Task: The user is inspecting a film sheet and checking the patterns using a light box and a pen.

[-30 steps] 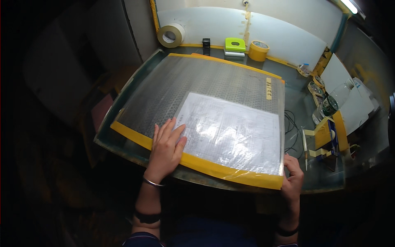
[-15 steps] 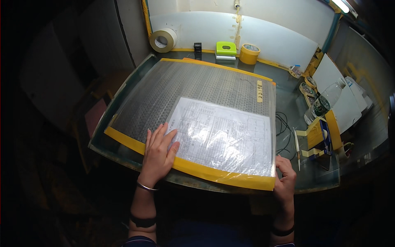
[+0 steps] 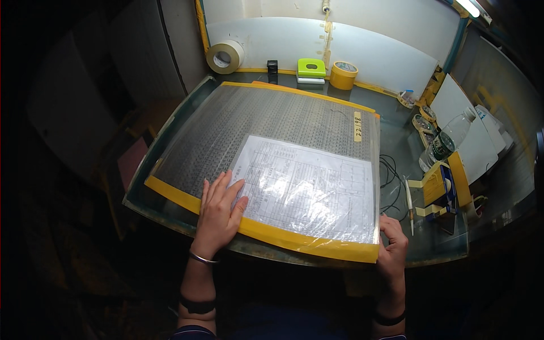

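Observation:
A large flat grey patterned sheet (image 3: 226, 122) in clear plastic, edged with yellow tape (image 3: 309, 242), lies on the table. A printed paper form (image 3: 306, 187) shows under shiny plastic on its near right part. My left hand (image 3: 220, 209) rests on the sheet's near edge, fingers stretched over the form's left border, holding nothing. At the near right corner, my right hand (image 3: 392, 243) has its fingers curled against the plastic's edge and appears to pinch it; the fingertips are partly hidden. A small yellow label (image 3: 357, 126) sits near the sheet's right side.
Along the back stand a tape roll (image 3: 225, 56), a small black object (image 3: 272, 70), a green hole punch (image 3: 311, 68) and a yellow tape roll (image 3: 343, 75). At right are a bottle (image 3: 447, 140), a tape dispenser (image 3: 439, 190), a white pen-like tool (image 3: 409, 204) and dark cable (image 3: 391, 178).

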The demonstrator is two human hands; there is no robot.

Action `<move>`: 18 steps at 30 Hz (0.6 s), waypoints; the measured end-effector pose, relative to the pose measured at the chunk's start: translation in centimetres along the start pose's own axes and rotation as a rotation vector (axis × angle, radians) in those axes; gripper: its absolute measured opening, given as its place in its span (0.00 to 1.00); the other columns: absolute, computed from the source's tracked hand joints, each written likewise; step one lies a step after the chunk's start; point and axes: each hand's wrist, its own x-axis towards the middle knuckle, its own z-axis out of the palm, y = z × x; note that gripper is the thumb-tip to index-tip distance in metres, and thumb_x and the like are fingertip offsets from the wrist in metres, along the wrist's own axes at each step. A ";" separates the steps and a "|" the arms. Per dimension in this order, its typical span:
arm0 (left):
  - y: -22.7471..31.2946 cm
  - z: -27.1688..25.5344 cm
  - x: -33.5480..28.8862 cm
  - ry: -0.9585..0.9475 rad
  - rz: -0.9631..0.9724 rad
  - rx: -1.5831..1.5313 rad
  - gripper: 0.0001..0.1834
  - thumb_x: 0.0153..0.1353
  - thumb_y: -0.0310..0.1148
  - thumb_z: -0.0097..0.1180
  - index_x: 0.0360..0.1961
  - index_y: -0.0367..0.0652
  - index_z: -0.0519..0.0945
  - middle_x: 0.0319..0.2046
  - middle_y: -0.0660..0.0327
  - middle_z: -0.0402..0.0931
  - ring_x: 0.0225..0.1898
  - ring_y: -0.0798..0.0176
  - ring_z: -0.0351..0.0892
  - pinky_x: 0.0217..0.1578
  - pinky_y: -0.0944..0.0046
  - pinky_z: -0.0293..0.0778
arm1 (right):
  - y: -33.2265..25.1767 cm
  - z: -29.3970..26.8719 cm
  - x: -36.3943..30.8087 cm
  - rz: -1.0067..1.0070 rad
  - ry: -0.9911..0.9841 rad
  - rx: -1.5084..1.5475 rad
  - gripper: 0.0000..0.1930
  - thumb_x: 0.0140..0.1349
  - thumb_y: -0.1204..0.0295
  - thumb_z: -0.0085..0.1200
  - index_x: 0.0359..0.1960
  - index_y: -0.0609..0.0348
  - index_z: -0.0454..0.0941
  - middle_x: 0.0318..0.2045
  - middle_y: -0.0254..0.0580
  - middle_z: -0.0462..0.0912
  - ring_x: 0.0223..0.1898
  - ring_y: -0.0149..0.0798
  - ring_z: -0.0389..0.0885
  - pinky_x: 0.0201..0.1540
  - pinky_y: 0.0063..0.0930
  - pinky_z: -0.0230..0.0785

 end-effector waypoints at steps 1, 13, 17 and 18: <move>0.0 0.0 0.0 -0.001 -0.001 -0.001 0.23 0.70 0.42 0.48 0.59 0.38 0.76 0.65 0.42 0.65 0.70 0.42 0.58 0.71 0.39 0.42 | 0.1 0.0 0.0 -0.001 0.002 -0.001 0.10 0.54 0.84 0.53 0.37 0.65 0.81 0.39 0.49 0.84 0.48 0.53 0.80 0.62 0.47 0.66; 0.0 0.1 0.0 0.001 -0.003 -0.007 0.23 0.69 0.42 0.49 0.59 0.38 0.76 0.65 0.42 0.65 0.70 0.43 0.58 0.71 0.40 0.42 | 0.0 0.0 0.0 -0.008 0.001 -0.005 0.10 0.54 0.84 0.53 0.37 0.65 0.82 0.38 0.49 0.85 0.48 0.52 0.81 0.62 0.47 0.66; 0.0 0.0 0.0 0.000 0.000 -0.005 0.23 0.69 0.41 0.49 0.59 0.38 0.76 0.65 0.42 0.65 0.70 0.43 0.58 0.71 0.40 0.42 | 0.0 0.0 0.0 -0.001 0.003 -0.002 0.10 0.54 0.84 0.53 0.37 0.65 0.82 0.38 0.49 0.85 0.48 0.52 0.81 0.62 0.47 0.66; 0.0 0.0 0.0 0.000 0.001 -0.004 0.23 0.69 0.41 0.49 0.59 0.39 0.76 0.65 0.42 0.65 0.70 0.43 0.58 0.71 0.40 0.42 | 0.0 0.0 0.1 -0.001 0.001 -0.004 0.10 0.54 0.84 0.53 0.37 0.65 0.82 0.38 0.49 0.85 0.48 0.52 0.81 0.62 0.47 0.66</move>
